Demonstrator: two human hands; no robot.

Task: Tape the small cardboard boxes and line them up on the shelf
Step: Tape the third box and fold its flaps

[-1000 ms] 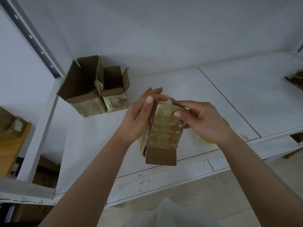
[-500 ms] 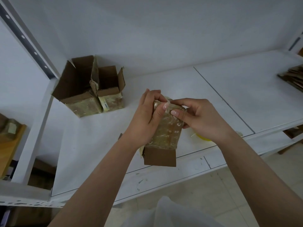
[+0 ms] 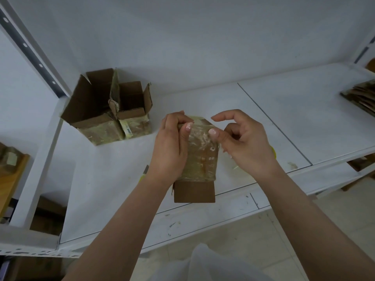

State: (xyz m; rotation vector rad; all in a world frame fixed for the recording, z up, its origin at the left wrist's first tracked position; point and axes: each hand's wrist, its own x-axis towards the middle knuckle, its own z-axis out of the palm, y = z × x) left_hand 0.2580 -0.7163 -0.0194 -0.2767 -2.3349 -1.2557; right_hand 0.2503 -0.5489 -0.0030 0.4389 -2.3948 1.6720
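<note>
— Hands first: what are they doing?

— The left hand [image 3: 169, 147] is wrapped round the left side of a small cardboard box [image 3: 199, 159] at the centre of the frame, fingers curled over its top edge, thumb lying on the taped face. The right hand [image 3: 246, 142] sits at the box's upper right corner; its thumb [image 3: 215, 133] presses on the tape there, the forefinger arches above without touching, and the other fingers are bent loosely.

— And the box itself?

— Held up above the front part of the white shelf [image 3: 101, 189], upright, most of its near face covered in shiny yellowish tape; a bare brown flap [image 3: 194, 191] hangs at the bottom.

— Anything else on the shelf?

— Two open boxes [image 3: 109, 110] in the upper left of the frame, side by side and touching, flaps up, lower walls taped. Something yellow [image 3: 273, 154] peeks from behind the right wrist; I cannot tell what it is. At the right edge lies a stack of flat cardboard [image 3: 361, 96].
</note>
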